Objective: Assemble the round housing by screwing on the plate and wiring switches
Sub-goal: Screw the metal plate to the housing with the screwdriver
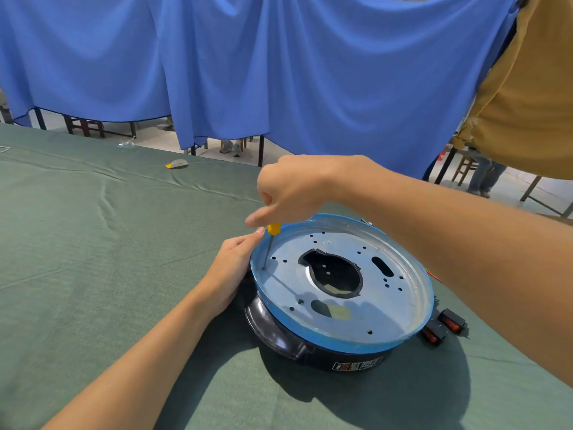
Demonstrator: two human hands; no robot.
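My right hand (291, 187) grips the screwdriver (274, 228), tip at the left edge of the plate (387, 305) seated in the housing (279, 332), where my left hand (231, 268) rests flat.

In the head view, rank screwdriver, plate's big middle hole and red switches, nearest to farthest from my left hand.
1. The screwdriver, right beside the left hand.
2. The middle hole, plate centre.
3. The red switches, far right.

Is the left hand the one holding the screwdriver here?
No, the right hand grips the yellow-handled screwdriver, while the left hand rests against the housing.
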